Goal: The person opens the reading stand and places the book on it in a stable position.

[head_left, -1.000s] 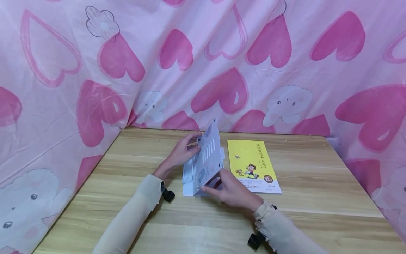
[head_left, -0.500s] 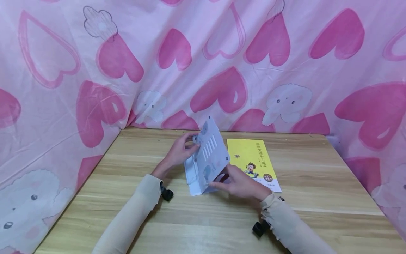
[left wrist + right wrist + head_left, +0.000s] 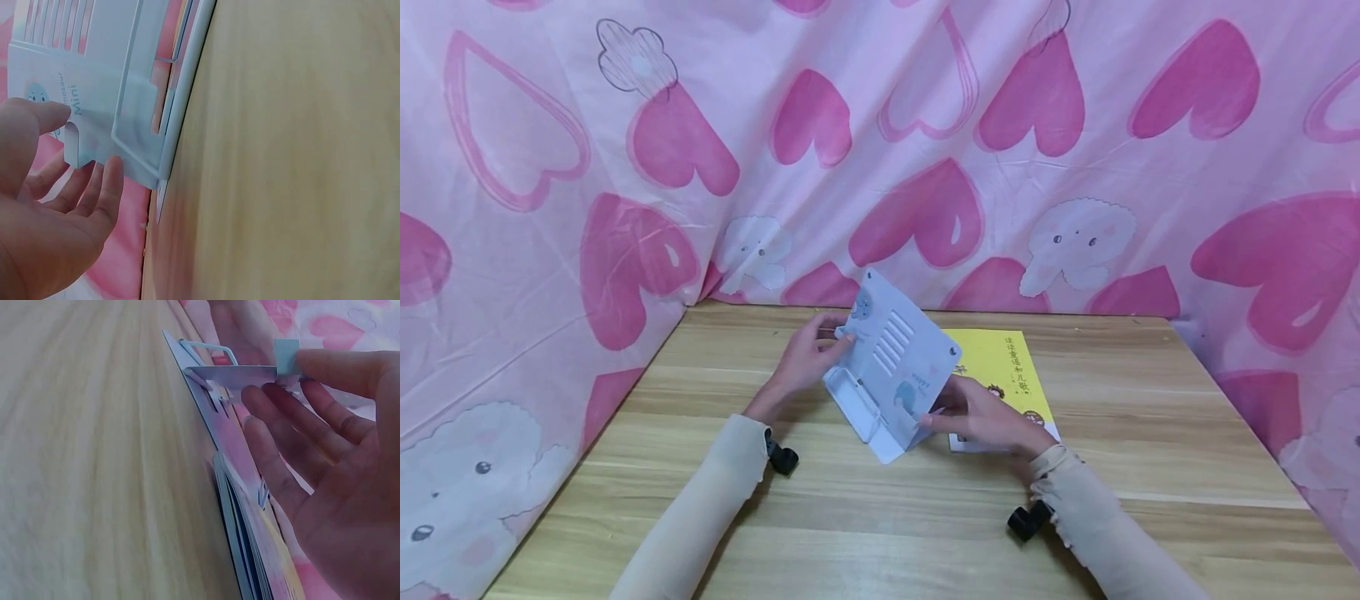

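Note:
A pale blue metal book stand (image 3: 917,354) with slots and printed cartoon figures stands on the table, its panel tilted up from a flat base. My left hand (image 3: 805,358) holds the panel's left edge; in the left wrist view the thumb (image 3: 53,115) lies on the front beside a small page clip (image 3: 72,144). At the lower right edge my right hand (image 3: 988,417) pinches the panel. The right wrist view has that thumb (image 3: 337,362) against the other page clip (image 3: 287,356), with fingers behind the panel. Just behind my right hand lies a yellow book (image 3: 992,354), partly covered.
The wooden table (image 3: 880,533) extends in front and to both sides. A pink curtain (image 3: 917,125) with hearts encloses the back and sides. Black wrist cameras (image 3: 1028,522) sit below both cuffs.
The stand's panel has turned to face me more and leans further back, its right edge swinging right over the yellow book. My right hand has moved right with it; the left shifted slightly left.

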A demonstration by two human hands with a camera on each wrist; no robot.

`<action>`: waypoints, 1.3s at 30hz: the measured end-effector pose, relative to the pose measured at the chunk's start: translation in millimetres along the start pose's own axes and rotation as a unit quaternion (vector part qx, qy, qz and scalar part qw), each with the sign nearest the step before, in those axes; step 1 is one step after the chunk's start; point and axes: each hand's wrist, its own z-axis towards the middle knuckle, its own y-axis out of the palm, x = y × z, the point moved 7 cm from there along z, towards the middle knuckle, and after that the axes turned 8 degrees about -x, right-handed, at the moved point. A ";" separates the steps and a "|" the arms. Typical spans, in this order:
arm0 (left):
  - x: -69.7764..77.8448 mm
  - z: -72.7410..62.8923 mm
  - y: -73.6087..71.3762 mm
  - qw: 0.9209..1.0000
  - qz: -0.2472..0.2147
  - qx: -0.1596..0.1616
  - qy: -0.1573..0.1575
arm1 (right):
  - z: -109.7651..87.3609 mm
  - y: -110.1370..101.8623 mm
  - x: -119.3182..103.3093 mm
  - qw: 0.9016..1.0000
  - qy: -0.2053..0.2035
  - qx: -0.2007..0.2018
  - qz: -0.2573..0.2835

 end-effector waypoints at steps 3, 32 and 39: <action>-2.6 -2.4 -4.1 1.000 -0.003 0.007 -0.012 | -0.3 -4.5 3.1 1.000 0.000 -0.001 0.011; -15.3 -28.8 -30.3 0.997 0.002 0.047 -0.062 | -7.4 -46.4 21.5 0.976 0.045 0.178 0.118; -20.9 -41.5 -39.6 0.998 -0.010 0.012 -0.065 | -5.4 -39.5 18.9 0.977 0.061 0.177 0.100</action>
